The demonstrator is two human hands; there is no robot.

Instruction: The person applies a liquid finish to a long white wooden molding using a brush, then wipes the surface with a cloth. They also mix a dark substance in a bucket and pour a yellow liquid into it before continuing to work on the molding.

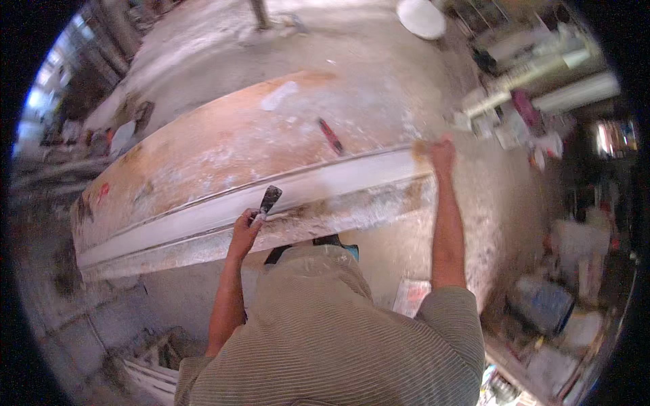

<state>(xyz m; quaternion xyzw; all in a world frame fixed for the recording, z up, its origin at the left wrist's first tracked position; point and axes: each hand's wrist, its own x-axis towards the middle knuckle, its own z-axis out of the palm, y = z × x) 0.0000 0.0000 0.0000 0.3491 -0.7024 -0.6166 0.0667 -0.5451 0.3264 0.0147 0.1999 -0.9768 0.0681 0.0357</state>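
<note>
A long white moulding strip [338, 181] lies across the near side of a worn, white-dusted board [217, 145]. My left hand [245, 230] grips a putty knife [271, 197] by its handle, the dark blade pointing up and away over the strip. Out at the strip's right end is my right hand [442, 154], its fingers closed and smeared by motion. A tan blur next to those fingers may be something held, but I cannot make out what. Beyond the strip, a slim red and black tool [330, 137] rests on the board.
A pale smear or flat piece [279, 95] is on the board's far part. Pale lengths of material [575, 91] and a clutter of items stand at the right. A round white object [421, 18] and a post [259, 13] are farther back. A blue-grey container [542, 302] sits lower right.
</note>
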